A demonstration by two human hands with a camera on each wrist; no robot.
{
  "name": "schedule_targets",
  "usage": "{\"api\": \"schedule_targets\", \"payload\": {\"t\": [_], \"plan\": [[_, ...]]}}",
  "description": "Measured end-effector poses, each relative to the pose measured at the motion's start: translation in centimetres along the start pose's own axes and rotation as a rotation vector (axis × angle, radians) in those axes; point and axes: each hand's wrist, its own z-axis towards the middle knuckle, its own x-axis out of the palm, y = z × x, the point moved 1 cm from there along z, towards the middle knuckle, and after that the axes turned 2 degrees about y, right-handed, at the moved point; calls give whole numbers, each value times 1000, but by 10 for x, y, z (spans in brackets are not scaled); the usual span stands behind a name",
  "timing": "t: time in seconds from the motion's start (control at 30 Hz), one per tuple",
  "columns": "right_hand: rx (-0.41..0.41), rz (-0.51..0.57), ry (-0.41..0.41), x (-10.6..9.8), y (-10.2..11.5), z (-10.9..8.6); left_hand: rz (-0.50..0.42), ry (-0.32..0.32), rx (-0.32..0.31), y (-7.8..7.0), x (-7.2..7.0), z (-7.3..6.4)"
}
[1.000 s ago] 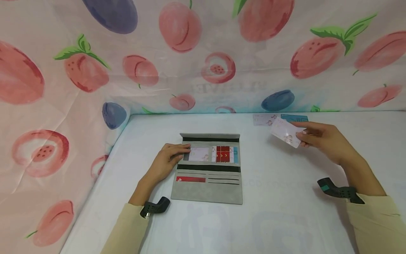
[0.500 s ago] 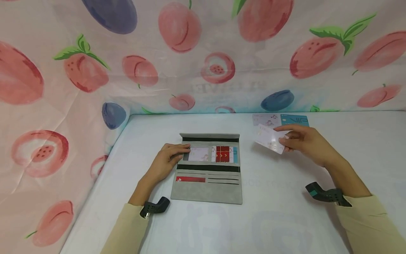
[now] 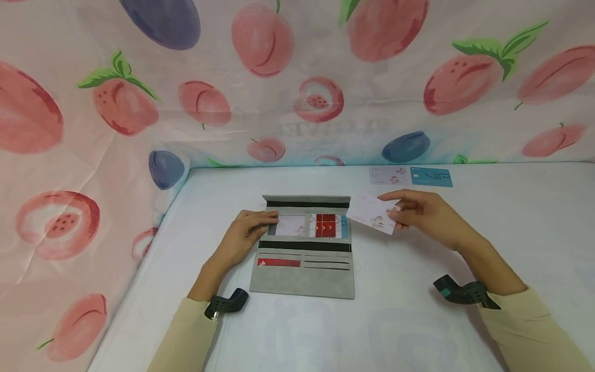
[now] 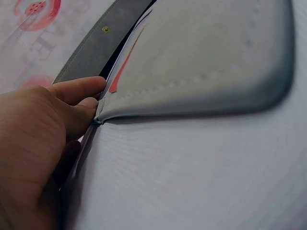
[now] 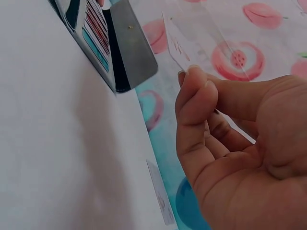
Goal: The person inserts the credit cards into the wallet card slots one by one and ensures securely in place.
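A grey wallet point(image 3: 302, 281) lies unfolded on the white table, cards showing in its upper pockets and a red card point(image 3: 279, 263) in a lower slot. My left hand point(image 3: 239, 235) holds its left edge, with thumb and index finger point(image 4: 79, 90) at the fold in the left wrist view. Just right of the wallet, my right hand point(image 3: 427, 214) pinches a white card point(image 3: 372, 212) by its right end, raised above the table and tilted. The card's left corner overlaps the wallet's right edge in the head view. The right wrist view shows this card point(image 5: 175, 45) nearly edge-on beyond the fingertips.
At the table's back edge lie a pale printed card point(image 3: 388, 175) and a blue VIP card point(image 3: 431, 177), side by side. A fruit-patterned sheet point(image 3: 321, 139) rises behind the table and along its left side.
My right hand has carried the white card left and toward me, from over the two back cards to the wallet's right edge. My left hand and the wallet have stayed put.
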Motion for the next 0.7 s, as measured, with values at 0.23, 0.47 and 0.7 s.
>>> {"api": "schedule_targets", "payload": {"t": [0.23,0.47,0.7], "plan": [[-36,78,48,17,8,2,-10,0,-2,0,0,0],[-67,116,28,34,9,7,-7,-4,11,1,1,0],[-104,127,62,52,11,10,-4,-11,32,1,0,0]]}}
